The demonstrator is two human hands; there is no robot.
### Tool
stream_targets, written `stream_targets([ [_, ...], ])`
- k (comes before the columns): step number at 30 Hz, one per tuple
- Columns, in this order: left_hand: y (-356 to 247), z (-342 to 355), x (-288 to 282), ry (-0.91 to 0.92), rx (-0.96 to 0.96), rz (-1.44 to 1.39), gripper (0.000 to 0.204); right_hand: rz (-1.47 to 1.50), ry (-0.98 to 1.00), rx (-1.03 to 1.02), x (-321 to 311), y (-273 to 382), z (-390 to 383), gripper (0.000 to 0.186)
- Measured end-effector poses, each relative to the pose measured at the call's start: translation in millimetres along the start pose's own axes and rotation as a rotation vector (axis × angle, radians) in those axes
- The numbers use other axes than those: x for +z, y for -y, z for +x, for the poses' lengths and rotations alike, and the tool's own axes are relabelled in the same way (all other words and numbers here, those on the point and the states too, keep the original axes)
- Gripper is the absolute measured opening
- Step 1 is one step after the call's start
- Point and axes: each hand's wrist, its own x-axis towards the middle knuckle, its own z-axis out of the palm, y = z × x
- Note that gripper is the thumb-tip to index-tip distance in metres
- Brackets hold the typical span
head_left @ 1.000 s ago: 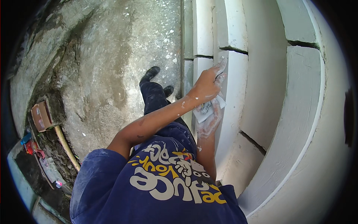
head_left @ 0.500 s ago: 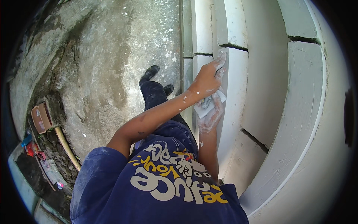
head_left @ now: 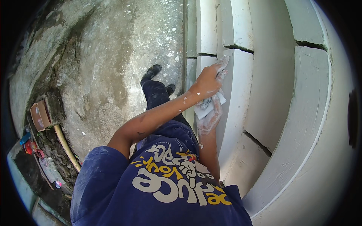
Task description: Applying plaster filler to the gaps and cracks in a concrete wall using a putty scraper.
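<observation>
My left hand [head_left: 211, 77], streaked with white powder, reaches across to the white painted ledge [head_left: 237, 94]; its index finger points up along the ledge and the other fingers curl, what is under them hidden. Just below it my right hand [head_left: 210, 116], coated in white, is closed on a square white pad [head_left: 203, 110] with a grey smudged middle. The pad lies at the ledge's left side, partly covered by my hands.
Stepped white blocks with dark cracks run up the right, beside a curved band [head_left: 307, 94] and wall. Below on the left are the stained concrete floor [head_left: 102, 64], my boots, a cardboard box [head_left: 40, 115], a pale pole [head_left: 66, 147] and coloured litter [head_left: 29, 147].
Both hands have shifted slightly away from my body along the ledge since a second ago, the right still holding the pad. The view has shifted very slightly.
</observation>
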Motion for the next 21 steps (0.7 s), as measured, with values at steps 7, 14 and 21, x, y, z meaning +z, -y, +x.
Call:
stream_targets([
  [7,1.7,1.4,0.8,0.038,-0.065,0.038,0.051,-0.009,0.025,0.039,-4.3,4.4,4.2,0.042],
  [14,2.8,-3.9,-0.3,0.034,-0.013,0.025,0.05,-0.045,0.027,-0.007,-11.8,-4.4,4.3,0.045],
  [21,3.8,-3.4,7.0,-0.045,-0.018,-0.032,0.049,-0.074,-0.033,-0.027,-12.8,-2.8,7.5,0.044],
])
